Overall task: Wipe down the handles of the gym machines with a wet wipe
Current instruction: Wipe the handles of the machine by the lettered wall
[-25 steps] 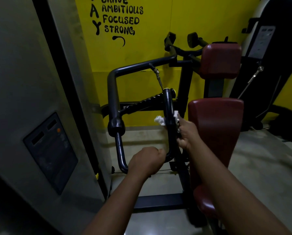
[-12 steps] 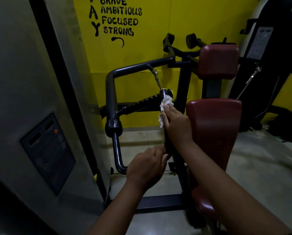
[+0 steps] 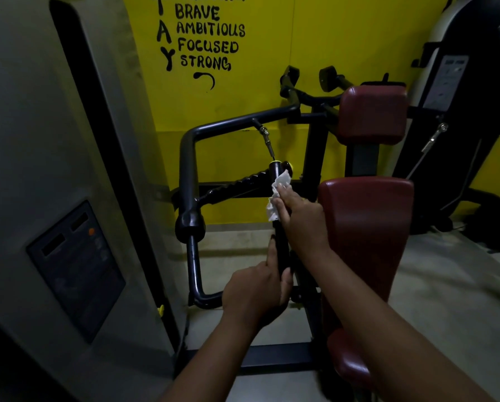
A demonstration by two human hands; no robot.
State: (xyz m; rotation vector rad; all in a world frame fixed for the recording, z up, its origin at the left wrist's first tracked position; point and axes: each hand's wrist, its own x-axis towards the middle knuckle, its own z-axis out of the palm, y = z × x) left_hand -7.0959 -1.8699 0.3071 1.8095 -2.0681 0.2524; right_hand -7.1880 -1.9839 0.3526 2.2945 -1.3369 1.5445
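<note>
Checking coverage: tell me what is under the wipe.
Under the wipe is the upper part of the black handle, with the right hand holding it there. The covered handle surface is hidden.

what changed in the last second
The right hand slid the wet wipe up the handle toward its top. The left hand stretched its index finger up the handle. Unchanged: the left hand holds the handle's lower end.

The handle (image 3: 282,250) is black with a yellow cap on top, and the wet wipe (image 3: 276,200) against it is white. Behind the handle the wall (image 3: 344,39) is bright yellow with black hand-painted lettering; right of it the pads (image 3: 367,227) are dark red. Left of it, a pale grey panel (image 3: 40,111) carries a dark plate (image 3: 77,268) with an orange dot.
</note>
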